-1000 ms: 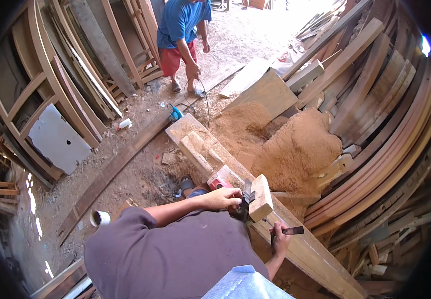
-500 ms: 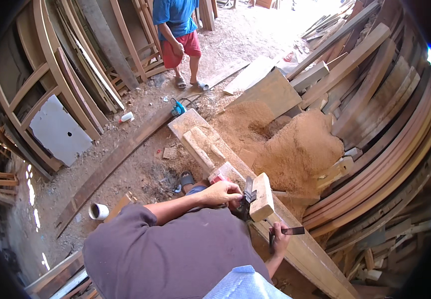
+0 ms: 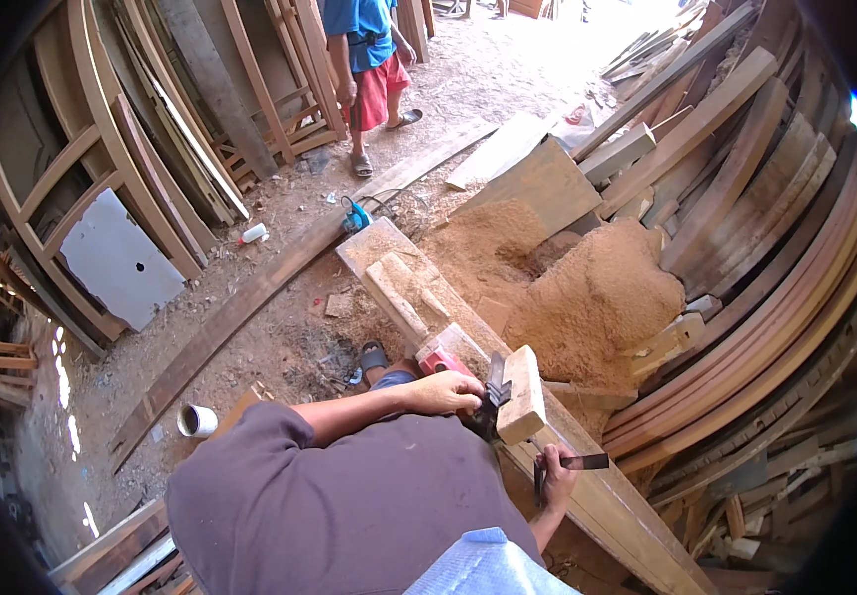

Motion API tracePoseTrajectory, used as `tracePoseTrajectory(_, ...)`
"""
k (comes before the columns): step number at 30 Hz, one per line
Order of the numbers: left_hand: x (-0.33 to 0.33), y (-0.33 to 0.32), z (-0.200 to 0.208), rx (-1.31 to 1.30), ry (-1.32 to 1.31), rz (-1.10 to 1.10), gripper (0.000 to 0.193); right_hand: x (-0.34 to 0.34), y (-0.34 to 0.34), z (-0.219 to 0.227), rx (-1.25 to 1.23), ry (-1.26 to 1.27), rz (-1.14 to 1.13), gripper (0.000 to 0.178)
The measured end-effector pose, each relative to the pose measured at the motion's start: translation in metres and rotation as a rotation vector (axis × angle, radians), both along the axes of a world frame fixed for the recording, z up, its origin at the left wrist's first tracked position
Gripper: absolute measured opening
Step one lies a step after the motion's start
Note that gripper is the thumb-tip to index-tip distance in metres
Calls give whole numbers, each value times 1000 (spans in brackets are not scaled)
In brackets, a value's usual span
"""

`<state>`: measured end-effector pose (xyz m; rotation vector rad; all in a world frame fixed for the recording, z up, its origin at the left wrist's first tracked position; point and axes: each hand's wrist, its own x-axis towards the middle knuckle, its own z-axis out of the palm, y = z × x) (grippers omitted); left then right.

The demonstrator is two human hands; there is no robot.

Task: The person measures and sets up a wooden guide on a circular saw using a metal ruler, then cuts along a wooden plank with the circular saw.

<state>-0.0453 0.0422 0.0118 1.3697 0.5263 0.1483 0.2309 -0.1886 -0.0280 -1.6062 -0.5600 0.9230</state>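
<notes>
Black tool (image 3: pixel 587 461), partly hidden in right hand (image 3: pixel 556 478), left fingers (image 3: pixel 470 400), grip unclear

You've a loose tan sawdust heap (image 3: pixel 607 283) on the dusty brown floor (image 3: pixel 200 307), R side; curved brown wooden strips (image 3: pixel 755 362) stacked along its right edge; white cylindrical cup (image 3: pixel 205 421) w/ dark inside, your L; blue-shirted, red-shorted co-worker (image 3: pixel 377 84) twd far edge.

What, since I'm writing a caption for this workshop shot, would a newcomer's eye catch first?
Probably the sawdust heap, right of centre beside the long wooden beam. Below it, the left hand is close to a dark metal part by a wooden block, and the right hand grips a dark flat strip. Near the top stands a person in red shorts.
</notes>
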Motion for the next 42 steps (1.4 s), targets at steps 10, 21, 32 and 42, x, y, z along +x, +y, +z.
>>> tracePoseTrajectory(10,3,6,19,250,-78,286,31,-3,1,4,30,-20,8,26)
tracePoseTrajectory(21,3,14,40,401,41,236,26,2,21,16,88,-93,236,10)
tracePoseTrajectory(32,-2,-9,30,354,14,272,24,-12,-8,-3,82,-58,143,13)
tracePoseTrajectory(42,1,16,18,124,15,292,17,31,10,52,44,-159,-174,10)
